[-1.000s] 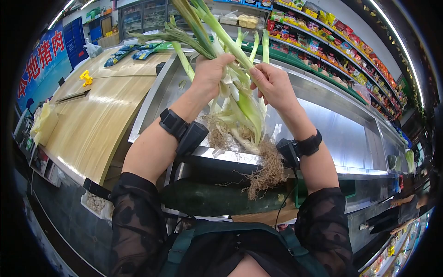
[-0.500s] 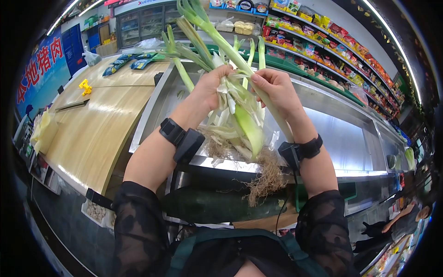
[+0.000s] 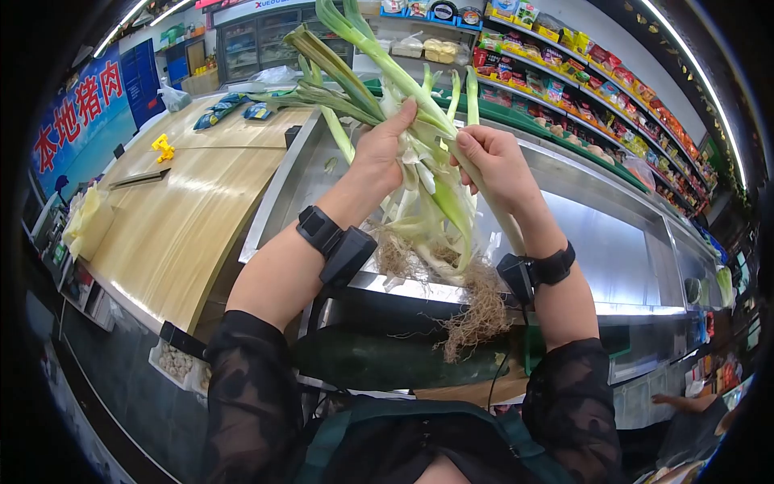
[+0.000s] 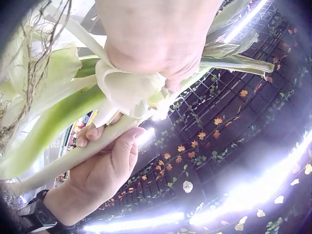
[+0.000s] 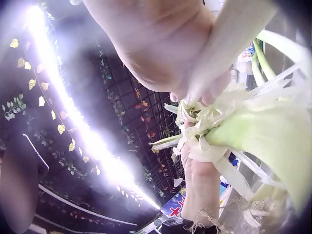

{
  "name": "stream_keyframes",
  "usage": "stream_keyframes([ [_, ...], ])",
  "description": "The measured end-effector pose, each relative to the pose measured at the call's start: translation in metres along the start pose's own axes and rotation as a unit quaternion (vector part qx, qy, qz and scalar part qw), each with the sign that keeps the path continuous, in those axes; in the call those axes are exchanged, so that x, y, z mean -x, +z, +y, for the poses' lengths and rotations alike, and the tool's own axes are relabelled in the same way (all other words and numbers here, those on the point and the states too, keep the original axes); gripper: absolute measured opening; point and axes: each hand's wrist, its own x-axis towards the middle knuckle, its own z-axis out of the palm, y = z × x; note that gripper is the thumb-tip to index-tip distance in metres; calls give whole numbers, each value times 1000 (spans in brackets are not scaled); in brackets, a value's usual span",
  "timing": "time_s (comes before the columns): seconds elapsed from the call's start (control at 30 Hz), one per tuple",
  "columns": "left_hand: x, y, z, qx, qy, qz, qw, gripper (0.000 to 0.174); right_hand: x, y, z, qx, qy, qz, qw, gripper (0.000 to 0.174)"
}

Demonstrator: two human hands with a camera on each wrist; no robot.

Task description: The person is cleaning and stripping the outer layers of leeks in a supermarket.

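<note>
In the head view my right hand [image 3: 504, 165] holds a long green onion stalk [image 3: 506, 226] between thumb and fingers. The stalk slants up to the left, past my left hand [image 3: 383, 157], to its green leaves [image 3: 355, 32]. My left hand grips a bunch of torn, dry outer leaves beside that stalk, thumb pointing up. In the left wrist view a pale peeled layer [image 4: 126, 92] curls out under the left hand. A broad light-green leaf [image 3: 451, 211] hangs below the hands. Tangled brown roots [image 3: 476, 315] spill over the metal tray's front edge.
More green onions [image 3: 472, 93] lie in the metal tray [image 3: 278, 181] behind the hands. At left stands a wooden board [image 3: 193, 218] with a dark flat tool [image 3: 141, 178] and a yellow object [image 3: 163, 148]. A large dark-green gourd [image 3: 379, 359] lies below. Packaged goods [image 3: 556, 89] fill shelves behind.
The right hand has slid slightly down the stalk, whose lower white part now shows below it. The left thumb has shifted upward against the leaves. The head view has turned slightly.
</note>
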Motion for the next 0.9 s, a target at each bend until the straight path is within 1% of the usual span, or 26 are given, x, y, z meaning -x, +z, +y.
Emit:
stream_keyframes([
  [0.07,-1,-2,-1,9,-6,1,1000,32,-1,0,2,-3,1,-3,1000,30],
  [0.17,-3,-2,-4,27,18,9,999,32,-2,0,4,-19,-2,-7,1000,30],
  [0.23,3,6,-1,19,81,44,996,28,-2,0,4,-29,4,4,1000,30],
  [0.27,4,9,0,19,80,44,996,28,-1,0,3,-29,5,4,1000,30],
  [0.33,5,10,-2,-28,167,67,983,24,-1,1,2,-36,-2,2,999,30],
  [0.43,4,9,-1,-58,191,72,977,21,0,2,1,-30,-3,-2,1000,30],
  [0.57,2,6,-1,-76,188,91,975,18,-1,2,5,-28,-12,-10,999,30],
  [0.63,2,6,1,-56,136,90,985,20,-2,1,6,-80,-3,-17,997,28],
  [0.67,2,6,1,-56,136,90,985,20,-2,0,6,-80,-3,-17,997,28],
  [0.73,-1,4,2,24,102,84,991,24,-2,-2,5,-102,0,-20,995,28],
  [0.77,-2,3,3,24,103,84,991,24,-2,-2,5,-102,-1,-20,995,28],
  [0.83,-3,2,6,63,145,60,986,30,-2,-3,6,-83,-2,-27,996,30],
  [0.87,-4,2,7,62,145,60,986,30,-2,-1,6,-84,-2,-27,996,30],
  [0.9,-4,2,7,41,160,78,983,31,-1,2,6,-66,-4,-20,998,30],
])
